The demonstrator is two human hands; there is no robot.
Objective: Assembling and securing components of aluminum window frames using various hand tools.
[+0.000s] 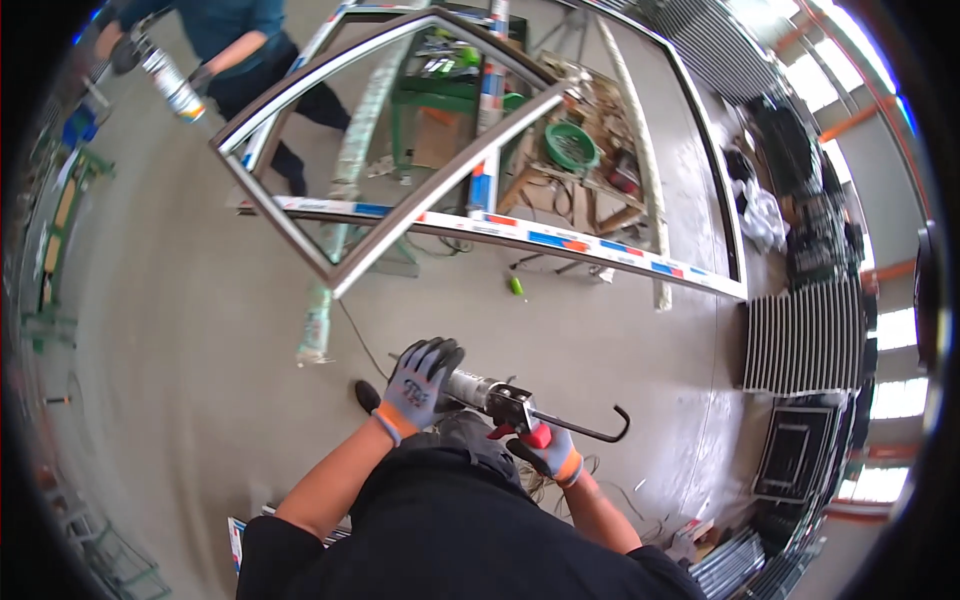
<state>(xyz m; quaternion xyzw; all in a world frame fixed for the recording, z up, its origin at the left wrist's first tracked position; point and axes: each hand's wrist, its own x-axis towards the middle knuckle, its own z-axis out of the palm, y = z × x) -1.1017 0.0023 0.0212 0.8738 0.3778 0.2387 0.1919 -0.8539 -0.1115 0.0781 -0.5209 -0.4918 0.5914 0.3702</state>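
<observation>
Here's the caulking gun (498, 400), silver-barrelled, on the near side of the small frame (440, 193), its hooked rod poking out to the right! The gloved left hand (420, 385) wraps around the barrel's front end, while the gloved right hand (548, 452) grips at the red trigger (538, 436), fingers partly hidden. The small frame sits askew over a larger frame (600, 249). Beyond it, to the right, there's a green bowl (553, 155); off to its left, a co-worker (235, 45) holds a cartridge tool (172, 88) in dark gloves!
</observation>
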